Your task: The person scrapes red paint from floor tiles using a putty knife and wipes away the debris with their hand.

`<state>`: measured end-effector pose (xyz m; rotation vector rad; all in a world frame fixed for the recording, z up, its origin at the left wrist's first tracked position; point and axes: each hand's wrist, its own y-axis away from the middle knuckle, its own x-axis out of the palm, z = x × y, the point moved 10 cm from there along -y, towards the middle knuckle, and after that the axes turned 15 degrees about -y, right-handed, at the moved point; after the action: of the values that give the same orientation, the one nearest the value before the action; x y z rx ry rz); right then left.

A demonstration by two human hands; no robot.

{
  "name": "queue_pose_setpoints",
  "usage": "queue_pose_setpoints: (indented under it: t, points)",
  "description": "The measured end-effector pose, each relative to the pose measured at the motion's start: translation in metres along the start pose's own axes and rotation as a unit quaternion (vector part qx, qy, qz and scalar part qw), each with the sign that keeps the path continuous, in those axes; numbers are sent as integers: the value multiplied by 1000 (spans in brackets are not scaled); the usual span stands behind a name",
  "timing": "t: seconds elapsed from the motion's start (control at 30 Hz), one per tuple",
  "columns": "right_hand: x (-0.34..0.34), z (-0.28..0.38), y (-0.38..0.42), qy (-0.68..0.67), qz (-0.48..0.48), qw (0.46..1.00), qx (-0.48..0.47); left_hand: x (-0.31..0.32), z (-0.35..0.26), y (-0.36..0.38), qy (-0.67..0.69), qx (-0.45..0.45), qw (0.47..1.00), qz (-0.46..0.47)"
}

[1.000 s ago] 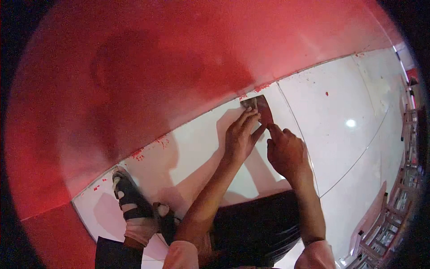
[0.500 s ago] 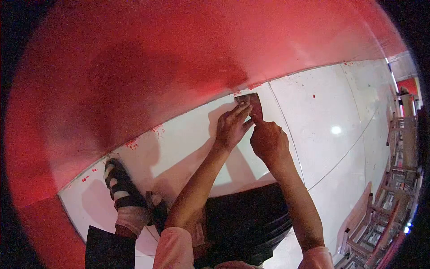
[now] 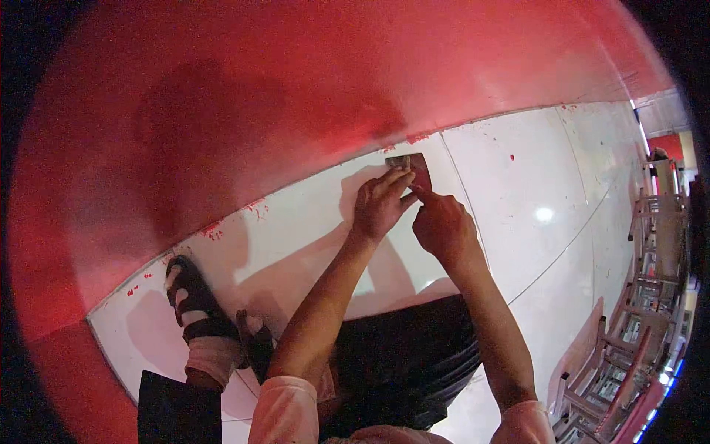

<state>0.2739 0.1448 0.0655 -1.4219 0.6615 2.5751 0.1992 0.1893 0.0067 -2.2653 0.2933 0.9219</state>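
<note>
A flat, wide-bladed scraper [image 3: 419, 167] lies low over the white floor tile, its blade edge close to the foot of the red wall. My right hand [image 3: 445, 228] is closed around its handle, which the fingers mostly hide. My left hand [image 3: 381, 201] is on the blade from the left, fingertips pressed together on the metal and thumb reaching toward the handle. Red paint flecks [image 3: 418, 138] mark the tile border just beyond the blade.
The red wall [image 3: 296, 96] curves across the top and left, carrying my shadow. More red spots [image 3: 213, 231] dot the tile edge at left. My sandalled foot [image 3: 194, 296] rests near the wall. Stacked wooden chairs [image 3: 629, 333] line the right side.
The view has shifted slightly. Both hands stay on the scraper, and the blade sits slightly farther from the wall edge than before.
</note>
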Motion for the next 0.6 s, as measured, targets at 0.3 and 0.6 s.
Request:
queue_pose_setpoints:
  t: [0.3, 0.6]
  points:
    - [4, -3, -7, -6, -13, 999, -29, -1, 7, -3, 29, -37, 999, -18]
    - [8, -8, -11, -1, -6, 1000, -25, 7, 11, -2, 36, -68, 997, 19]
